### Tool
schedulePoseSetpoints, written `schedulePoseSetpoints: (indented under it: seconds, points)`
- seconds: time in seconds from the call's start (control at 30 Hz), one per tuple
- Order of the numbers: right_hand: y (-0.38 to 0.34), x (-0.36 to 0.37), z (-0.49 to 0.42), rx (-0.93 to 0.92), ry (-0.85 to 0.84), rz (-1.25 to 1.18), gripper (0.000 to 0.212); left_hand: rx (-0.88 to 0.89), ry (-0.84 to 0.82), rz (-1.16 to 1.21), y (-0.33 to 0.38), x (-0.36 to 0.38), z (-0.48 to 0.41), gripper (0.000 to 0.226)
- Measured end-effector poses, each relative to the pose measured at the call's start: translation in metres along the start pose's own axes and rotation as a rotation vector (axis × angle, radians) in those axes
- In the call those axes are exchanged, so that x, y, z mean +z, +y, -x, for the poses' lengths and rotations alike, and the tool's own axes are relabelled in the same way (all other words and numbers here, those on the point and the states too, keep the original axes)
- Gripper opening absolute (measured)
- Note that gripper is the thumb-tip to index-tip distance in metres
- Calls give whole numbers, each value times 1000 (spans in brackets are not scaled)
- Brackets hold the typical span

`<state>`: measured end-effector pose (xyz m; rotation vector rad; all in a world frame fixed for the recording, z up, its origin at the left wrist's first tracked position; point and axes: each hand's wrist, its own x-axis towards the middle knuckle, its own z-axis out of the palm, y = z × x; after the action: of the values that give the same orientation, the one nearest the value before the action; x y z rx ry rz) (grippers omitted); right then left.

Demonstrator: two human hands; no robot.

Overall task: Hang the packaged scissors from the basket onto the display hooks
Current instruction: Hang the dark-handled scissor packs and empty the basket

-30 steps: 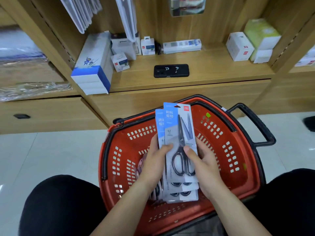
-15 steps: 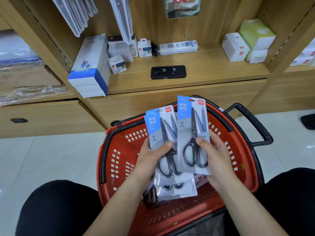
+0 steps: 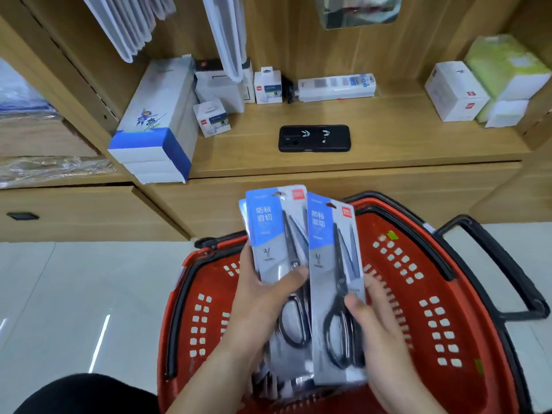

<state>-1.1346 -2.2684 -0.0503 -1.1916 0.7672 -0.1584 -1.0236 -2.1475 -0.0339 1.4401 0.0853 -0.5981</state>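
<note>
Head cam, lower middle of frame: left hand (image 3: 263,306) has its grip round a fanned stack of scissor packs (image 3: 274,234), right hand (image 3: 379,333) pinches a single pack (image 3: 334,264) — both over the red basket (image 3: 370,225). The stack looks loose; I'd guess one slides out mid-reach — only a thumb pins it.

Bright even indoor light, glare streak on floor (image 3: 100,342), wide-angle edge distortion, slight blur.

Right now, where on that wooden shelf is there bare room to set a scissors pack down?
Bare wood lies between the black phone and the white box at right, and behind the phone up to the power strip. Around the stacked boxes at left it is crowded.
</note>
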Motion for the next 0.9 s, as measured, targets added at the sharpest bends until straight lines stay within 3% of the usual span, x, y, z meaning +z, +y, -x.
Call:
schedulePoseSetpoints:
  seconds: [0.1, 0.2, 0.23, 0.33, 0.5, 0.7, 0.83, 0.9]
  points:
    - [-5, 15, -13, 11, 32, -124, 58, -33, -7, -11, 16, -4, -18, 71]
    - [-23, 25, -10, 46, 29, -83, 65, -119, -13, -15, 43, -9, -16, 67]
    - [-33, 27, -7, 65, 11, -66, 63, -149, -7, 3, 56, -9, -11, 64]
    - [-82, 29, 13, 71, -15, 9, 34, -192, 60, 54, 108, -6, 18, 60]
    - [-205, 45, 73, 40, -82, 160, 23, -152, 146, 69, 225, -6, 83, 67]
    - [-374, 83, 149, -25, -151, 193, 28, -69, 194, 53, 378, -12, 163, 63]
    - [-476, 116, 191, -143, -191, 260, 46, 3, 224, 48, 474, -17, 204, 61]
    - [-513, 132, 202, -190, -203, 278, 41, 40, 211, 46, 512, -17, 216, 59]
